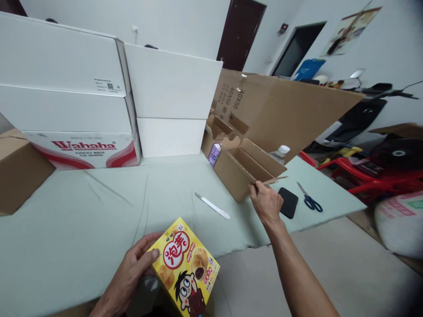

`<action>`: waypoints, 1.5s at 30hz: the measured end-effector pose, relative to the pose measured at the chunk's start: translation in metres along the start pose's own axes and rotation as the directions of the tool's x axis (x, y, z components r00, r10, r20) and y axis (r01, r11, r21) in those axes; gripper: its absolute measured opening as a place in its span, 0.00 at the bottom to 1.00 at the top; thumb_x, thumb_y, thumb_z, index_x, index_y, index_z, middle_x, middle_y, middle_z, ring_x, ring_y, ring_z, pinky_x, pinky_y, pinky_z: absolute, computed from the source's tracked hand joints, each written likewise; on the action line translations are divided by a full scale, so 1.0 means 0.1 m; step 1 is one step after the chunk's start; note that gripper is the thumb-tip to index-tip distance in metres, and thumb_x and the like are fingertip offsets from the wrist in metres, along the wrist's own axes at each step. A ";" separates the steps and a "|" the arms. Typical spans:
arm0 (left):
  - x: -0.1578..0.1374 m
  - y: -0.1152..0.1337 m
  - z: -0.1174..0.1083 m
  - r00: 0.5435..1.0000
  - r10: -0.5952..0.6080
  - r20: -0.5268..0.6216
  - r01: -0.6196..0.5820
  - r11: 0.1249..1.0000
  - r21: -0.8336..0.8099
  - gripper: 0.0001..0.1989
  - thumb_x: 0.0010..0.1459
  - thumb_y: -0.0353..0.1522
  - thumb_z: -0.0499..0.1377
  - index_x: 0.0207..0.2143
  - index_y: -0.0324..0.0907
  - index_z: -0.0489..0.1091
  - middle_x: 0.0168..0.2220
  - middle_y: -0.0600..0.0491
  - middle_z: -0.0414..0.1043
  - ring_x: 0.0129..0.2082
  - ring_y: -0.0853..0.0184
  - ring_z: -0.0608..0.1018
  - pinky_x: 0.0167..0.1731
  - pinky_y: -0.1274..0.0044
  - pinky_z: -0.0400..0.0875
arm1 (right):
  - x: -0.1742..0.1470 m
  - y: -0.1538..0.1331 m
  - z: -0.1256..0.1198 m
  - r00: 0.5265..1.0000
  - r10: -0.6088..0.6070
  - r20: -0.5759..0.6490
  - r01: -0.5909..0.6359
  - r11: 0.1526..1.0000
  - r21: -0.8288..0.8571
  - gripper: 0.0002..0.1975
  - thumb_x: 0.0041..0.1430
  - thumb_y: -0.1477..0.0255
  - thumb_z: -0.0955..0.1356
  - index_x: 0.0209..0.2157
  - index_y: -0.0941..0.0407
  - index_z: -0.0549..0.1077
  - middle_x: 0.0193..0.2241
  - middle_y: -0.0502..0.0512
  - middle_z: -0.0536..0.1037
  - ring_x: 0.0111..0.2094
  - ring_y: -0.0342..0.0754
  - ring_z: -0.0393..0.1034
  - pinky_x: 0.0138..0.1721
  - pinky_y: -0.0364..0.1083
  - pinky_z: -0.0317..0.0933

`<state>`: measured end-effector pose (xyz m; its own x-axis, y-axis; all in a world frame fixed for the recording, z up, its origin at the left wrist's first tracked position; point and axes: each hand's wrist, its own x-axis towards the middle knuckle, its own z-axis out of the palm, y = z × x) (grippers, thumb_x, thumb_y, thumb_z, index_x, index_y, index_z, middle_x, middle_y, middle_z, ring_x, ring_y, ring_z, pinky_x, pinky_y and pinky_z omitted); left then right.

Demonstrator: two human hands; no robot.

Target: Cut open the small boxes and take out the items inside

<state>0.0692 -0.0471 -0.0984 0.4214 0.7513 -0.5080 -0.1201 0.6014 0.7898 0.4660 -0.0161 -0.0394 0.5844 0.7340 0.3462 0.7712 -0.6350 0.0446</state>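
My left hand (134, 268) grips a yellow snack box (185, 266) by its upper left side, thumb on the front face. The box is tilted, with a cartoon child and cream puffs printed on it. My right hand (267, 202) pinches the near corner of an open brown cardboard box (233, 174), whose flaps stand up. Between the two hands, a white-handled craft knife (213, 206) lies on the pale green table cover (115, 220). Beside my right wrist are a black flat rectangular item (288, 202) and dark blue-handled scissors (310, 200).
White cartons (66, 110) are stacked along the back, one marked Wahaha. A brown box (23, 171) stands at the left edge. Behind the open box are a purple packet (214, 154), a clear bottle (280, 153) and a large cardboard sheet (284, 105). Red stools (350, 169) stand right.
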 end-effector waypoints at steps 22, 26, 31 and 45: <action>0.10 0.02 0.01 0.997 0.073 -0.036 -0.070 0.995 0.066 0.38 0.52 0.51 0.69 0.59 0.40 0.72 0.52 0.41 0.81 0.47 0.50 0.84 0.41 0.68 0.79 | 0.89 -0.90 0.07 0.970 -0.206 0.126 0.178 0.962 0.206 0.36 0.68 0.69 0.64 0.74 0.58 0.50 0.50 0.71 0.81 0.48 0.61 0.77 0.47 0.53 0.64; 0.12 0.06 0.05 0.993 0.113 -0.043 -0.108 0.989 0.097 0.37 0.52 0.51 0.69 0.58 0.40 0.72 0.51 0.41 0.81 0.46 0.51 0.84 0.43 0.68 0.79 | 0.33 -0.76 0.05 0.925 -0.335 0.178 0.174 0.791 0.587 0.38 0.66 0.66 0.66 0.73 0.58 0.53 0.51 0.65 0.80 0.50 0.58 0.76 0.54 0.56 0.65; 0.14 0.16 0.36 0.973 0.229 -0.004 -0.226 0.961 0.157 0.37 0.46 0.50 0.73 0.53 0.38 0.75 0.52 0.39 0.80 0.48 0.48 0.83 0.45 0.68 0.80 | -0.73 -0.61 0.05 0.274 -0.893 0.357 -0.297 0.274 0.915 0.42 0.51 0.55 0.78 0.64 0.56 0.68 0.54 0.64 0.80 0.52 0.58 0.76 0.52 0.54 0.72; 0.29 -0.13 0.20 0.954 0.295 0.044 -0.293 0.898 0.328 0.31 0.51 0.55 0.67 0.48 0.43 0.81 0.49 0.40 0.82 0.50 0.49 0.82 0.50 0.67 0.77 | 0.67 0.31 0.68 0.953 -0.212 0.218 -0.245 -0.107 0.964 0.33 0.39 0.52 0.77 0.46 0.51 0.73 0.48 0.63 0.83 0.47 0.61 0.79 0.49 0.61 0.71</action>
<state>0.1006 -0.0387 -0.1164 0.4064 0.8826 -0.2364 0.0636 0.2308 0.9709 0.5463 0.0293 -0.0789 0.4479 0.8865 0.1157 0.0177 0.1206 -0.9925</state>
